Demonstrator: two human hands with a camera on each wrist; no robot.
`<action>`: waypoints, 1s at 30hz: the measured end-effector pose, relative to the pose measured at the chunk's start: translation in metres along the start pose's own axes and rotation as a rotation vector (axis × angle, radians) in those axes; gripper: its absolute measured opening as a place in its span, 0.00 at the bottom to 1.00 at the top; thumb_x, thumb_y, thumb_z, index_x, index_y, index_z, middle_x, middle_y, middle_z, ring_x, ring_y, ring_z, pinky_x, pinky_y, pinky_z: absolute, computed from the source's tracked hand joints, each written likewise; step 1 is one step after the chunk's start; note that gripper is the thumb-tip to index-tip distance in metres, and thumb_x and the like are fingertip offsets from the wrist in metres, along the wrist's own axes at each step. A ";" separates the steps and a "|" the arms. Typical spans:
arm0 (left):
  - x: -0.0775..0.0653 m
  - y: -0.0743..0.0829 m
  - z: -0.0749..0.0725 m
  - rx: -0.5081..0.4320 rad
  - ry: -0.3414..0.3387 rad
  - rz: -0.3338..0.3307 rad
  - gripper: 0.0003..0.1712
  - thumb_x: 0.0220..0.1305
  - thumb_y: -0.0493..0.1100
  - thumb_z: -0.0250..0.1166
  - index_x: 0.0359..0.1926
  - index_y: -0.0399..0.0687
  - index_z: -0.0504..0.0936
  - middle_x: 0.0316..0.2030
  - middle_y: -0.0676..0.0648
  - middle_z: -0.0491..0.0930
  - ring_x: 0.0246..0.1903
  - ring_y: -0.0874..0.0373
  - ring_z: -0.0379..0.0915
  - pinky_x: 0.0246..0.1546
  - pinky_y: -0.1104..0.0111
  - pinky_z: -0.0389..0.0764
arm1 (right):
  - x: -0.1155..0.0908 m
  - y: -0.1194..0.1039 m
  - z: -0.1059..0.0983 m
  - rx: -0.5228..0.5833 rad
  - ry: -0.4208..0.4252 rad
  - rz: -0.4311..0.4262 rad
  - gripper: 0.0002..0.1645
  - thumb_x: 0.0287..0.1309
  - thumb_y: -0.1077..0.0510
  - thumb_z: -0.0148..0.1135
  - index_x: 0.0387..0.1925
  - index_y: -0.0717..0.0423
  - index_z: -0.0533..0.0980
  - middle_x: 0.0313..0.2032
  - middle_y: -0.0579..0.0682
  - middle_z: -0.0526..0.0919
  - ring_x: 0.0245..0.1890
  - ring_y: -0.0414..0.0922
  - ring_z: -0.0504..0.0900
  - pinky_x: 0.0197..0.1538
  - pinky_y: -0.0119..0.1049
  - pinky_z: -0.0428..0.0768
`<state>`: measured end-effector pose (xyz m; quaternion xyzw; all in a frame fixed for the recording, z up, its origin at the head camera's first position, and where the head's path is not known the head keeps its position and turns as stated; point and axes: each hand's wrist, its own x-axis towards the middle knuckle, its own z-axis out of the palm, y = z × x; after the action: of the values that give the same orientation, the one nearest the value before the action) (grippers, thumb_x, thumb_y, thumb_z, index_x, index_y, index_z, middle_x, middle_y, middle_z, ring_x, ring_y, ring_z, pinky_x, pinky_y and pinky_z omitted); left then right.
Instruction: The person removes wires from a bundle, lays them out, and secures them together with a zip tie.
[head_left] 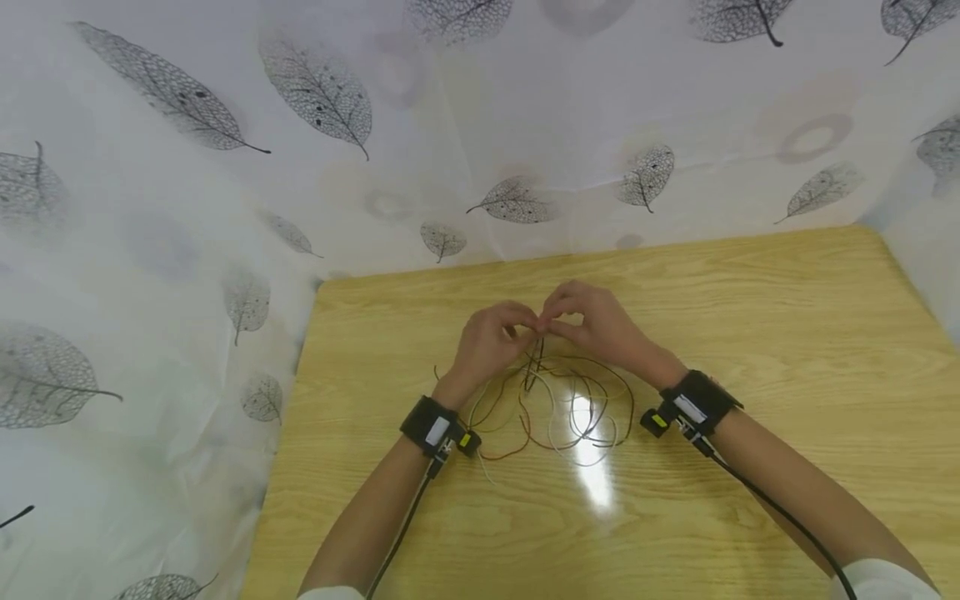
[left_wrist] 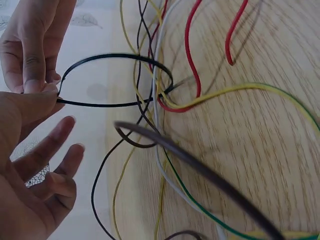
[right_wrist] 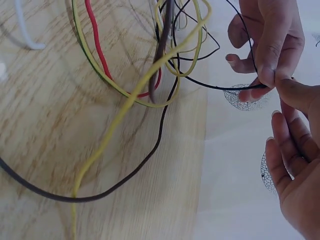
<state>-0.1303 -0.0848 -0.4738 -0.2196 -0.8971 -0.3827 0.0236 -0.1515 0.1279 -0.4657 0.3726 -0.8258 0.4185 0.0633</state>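
Observation:
My left hand (head_left: pixel 486 342) and right hand (head_left: pixel 603 325) meet above the far half of the table, thumb and fingertips together. Between them they pinch the ends of a thin black cable tie (left_wrist: pixel 112 55), which forms a wide loop. That loop passes around a loose bundle of thin wires, among them a red wire (left_wrist: pixel 188 45), a yellow-green wire (left_wrist: pixel 240 86), a brown wire (left_wrist: pixel 200 167) and a white wire (left_wrist: pixel 156 65). The left hand's other fingers (left_wrist: pixel 47 145) spread away from the pinch. Fingertips hide exactly how the tie's ends join.
Loose wire coils spread over the wooden table (head_left: pixel 750 333) toward me; a yellow wire (right_wrist: pixel 117 122) rises close to the right wrist camera. White leaf-patterned sheeting (head_left: pixel 570 108) stands behind the table and along its left side. Cables (head_left: pixel 787 517) run down both forearms from the wrist cameras.

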 end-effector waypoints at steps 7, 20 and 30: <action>0.002 -0.001 -0.002 -0.148 0.055 -0.020 0.08 0.55 0.45 0.73 0.37 0.58 0.86 0.40 0.63 0.83 0.39 0.58 0.79 0.35 0.71 0.79 | 0.003 -0.001 0.002 0.019 -0.002 0.010 0.05 0.53 0.57 0.71 0.33 0.45 0.85 0.37 0.39 0.81 0.40 0.38 0.78 0.44 0.37 0.77; -0.002 -0.007 0.002 -0.103 -0.021 -0.096 0.05 0.55 0.49 0.73 0.33 0.60 0.86 0.38 0.63 0.81 0.28 0.62 0.75 0.28 0.71 0.75 | -0.002 -0.003 0.000 0.041 0.066 -0.050 0.08 0.52 0.61 0.71 0.33 0.45 0.85 0.39 0.37 0.82 0.43 0.36 0.79 0.48 0.35 0.77; -0.005 -0.018 0.009 -0.086 -0.082 -0.135 0.03 0.55 0.50 0.73 0.32 0.64 0.86 0.39 0.64 0.80 0.22 0.63 0.73 0.23 0.69 0.75 | -0.011 -0.008 -0.008 0.058 0.130 -0.004 0.08 0.53 0.61 0.70 0.35 0.46 0.83 0.39 0.36 0.82 0.43 0.35 0.80 0.49 0.34 0.77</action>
<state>-0.1316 -0.0913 -0.4935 -0.1747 -0.8927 -0.4125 -0.0484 -0.1398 0.1367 -0.4601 0.3479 -0.8067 0.4656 0.1068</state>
